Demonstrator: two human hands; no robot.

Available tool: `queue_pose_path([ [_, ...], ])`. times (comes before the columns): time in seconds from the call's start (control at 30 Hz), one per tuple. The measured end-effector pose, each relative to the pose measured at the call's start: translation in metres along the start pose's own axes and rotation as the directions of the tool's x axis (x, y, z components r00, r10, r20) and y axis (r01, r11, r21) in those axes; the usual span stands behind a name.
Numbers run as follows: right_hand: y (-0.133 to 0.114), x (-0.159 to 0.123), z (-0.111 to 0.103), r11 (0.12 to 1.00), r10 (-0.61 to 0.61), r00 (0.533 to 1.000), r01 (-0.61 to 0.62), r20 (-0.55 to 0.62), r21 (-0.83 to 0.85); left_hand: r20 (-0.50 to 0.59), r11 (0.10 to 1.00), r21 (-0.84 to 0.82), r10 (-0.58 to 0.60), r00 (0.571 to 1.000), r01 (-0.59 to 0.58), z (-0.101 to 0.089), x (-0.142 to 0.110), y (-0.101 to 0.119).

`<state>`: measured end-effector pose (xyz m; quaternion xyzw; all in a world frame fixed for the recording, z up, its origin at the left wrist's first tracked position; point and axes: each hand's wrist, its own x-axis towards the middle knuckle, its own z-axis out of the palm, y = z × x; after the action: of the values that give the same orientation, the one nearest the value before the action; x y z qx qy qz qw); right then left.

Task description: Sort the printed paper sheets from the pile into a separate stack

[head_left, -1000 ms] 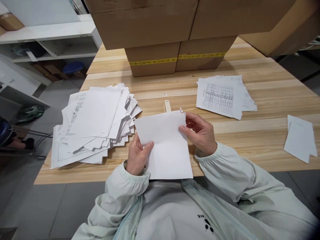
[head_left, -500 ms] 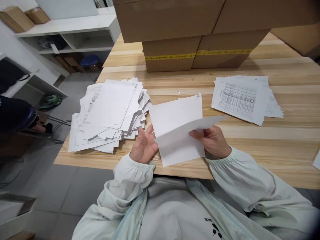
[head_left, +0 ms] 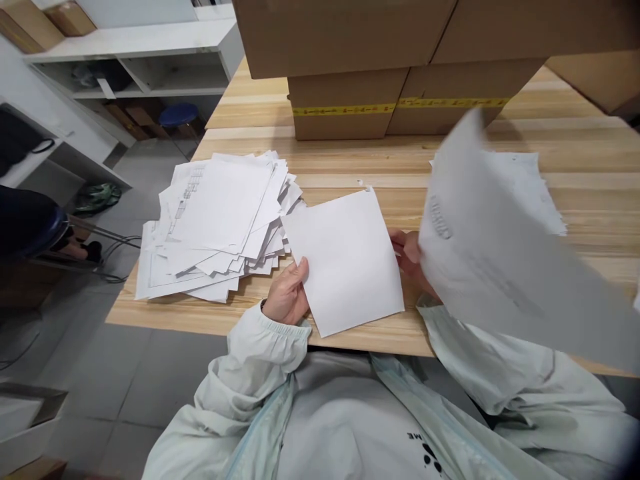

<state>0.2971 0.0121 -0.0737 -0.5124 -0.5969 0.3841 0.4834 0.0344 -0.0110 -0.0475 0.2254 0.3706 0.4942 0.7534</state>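
Observation:
My left hand [head_left: 289, 293] pinches the left edge of a blank white sheet [head_left: 345, 260] that lies on the wooden table [head_left: 350, 167] in front of me. My right hand [head_left: 409, 257] is mostly hidden behind a second sheet [head_left: 495, 260], which it holds raised and swung to the right; this sheet is blurred and shows faint print. A messy pile of white papers [head_left: 220, 223] lies just left of my left hand. A smaller stack of printed pages [head_left: 535, 187] lies at the right, partly covered by the raised sheet.
Stacked cardboard boxes [head_left: 390, 67] with yellow tape stand at the table's far side. White shelving [head_left: 130, 60] and a blue stool [head_left: 177, 115] are at the upper left. A dark chair [head_left: 30, 227] stands by the left edge on the grey floor.
My right hand has peeled the top sheet off and swung it up to the right. The lower sheet now lies flat under my left hand. The view has shifted slightly.

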Motion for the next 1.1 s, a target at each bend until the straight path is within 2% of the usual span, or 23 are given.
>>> queue_pose_path([
  [0.07,-0.009,-0.006,0.007,0.995,0.103,0.992,-0.103,0.071,-0.008,0.007,1.0,0.012,-0.006,1.0,0.006,0.001,0.0,-0.002],
  [0.13,-0.018,-0.012,0.013,0.989,0.13,0.986,-0.122,0.101,-0.079,0.023,0.999,0.035,-0.016,1.0,0.015,0.001,0.001,-0.004],
  [0.3,-0.025,-0.019,0.026,0.975,0.015,0.998,0.0,0.063,-0.223,0.063,0.996,0.088,-0.031,0.998,0.025,0.002,0.001,-0.009],
  [0.43,-0.026,-0.024,0.033,0.974,-0.102,0.994,0.091,-0.046,-0.208,0.078,0.976,0.19,0.096,0.992,-0.109,0.008,-0.002,-0.004],
  [0.5,-0.034,-0.027,0.035,0.968,-0.236,0.951,0.211,-0.2,-0.139,0.128,0.919,0.314,0.209,0.97,-0.239,0.016,-0.006,0.004],
  [0.57,-0.046,-0.029,0.036,0.93,-0.354,0.848,0.364,-0.394,-0.052,0.209,0.826,0.406,0.331,0.92,-0.39,0.028,-0.011,0.016],
  [0.6,-0.052,-0.03,0.035,0.904,-0.386,0.793,0.427,-0.471,-0.021,0.247,0.781,0.432,0.38,0.892,-0.452,0.033,-0.013,0.021],
  [0.63,-0.057,-0.03,0.034,0.886,-0.398,0.758,0.463,-0.517,-0.003,0.277,0.742,0.447,0.417,0.866,-0.5,0.038,-0.014,0.026],
  [0.67,-0.06,-0.031,0.032,0.883,-0.396,0.751,0.468,-0.529,0.004,0.302,0.714,0.46,0.433,0.849,-0.528,0.042,-0.015,0.03],
  [0.73,-0.062,-0.03,0.028,0.904,-0.368,0.794,0.427,-0.484,0.013,0.348,0.684,0.492,0.413,0.842,-0.539,0.046,-0.015,0.034],
  [0.8,-0.059,-0.028,0.024,0.923,-0.335,0.864,0.38,-0.376,0.052,0.387,0.663,0.515,0.385,0.838,-0.542,0.046,-0.013,0.034],
  [0.87,-0.056,-0.025,0.022,0.914,-0.357,0.902,0.391,-0.243,0.108,0.421,0.645,0.536,0.354,0.835,-0.544,0.044,-0.011,0.03],
  [0.97,-0.056,-0.021,0.021,0.879,-0.445,0.888,0.458,-0.12,0.13,0.435,0.64,0.549,0.33,0.838,-0.537,0.044,-0.011,0.025],
  [1.1,-0.06,-0.02,0.023,0.864,-0.478,0.87,0.491,-0.122,0.109,0.4,0.66,0.544,0.339,0.852,-0.518,0.049,-0.012,0.023],
])
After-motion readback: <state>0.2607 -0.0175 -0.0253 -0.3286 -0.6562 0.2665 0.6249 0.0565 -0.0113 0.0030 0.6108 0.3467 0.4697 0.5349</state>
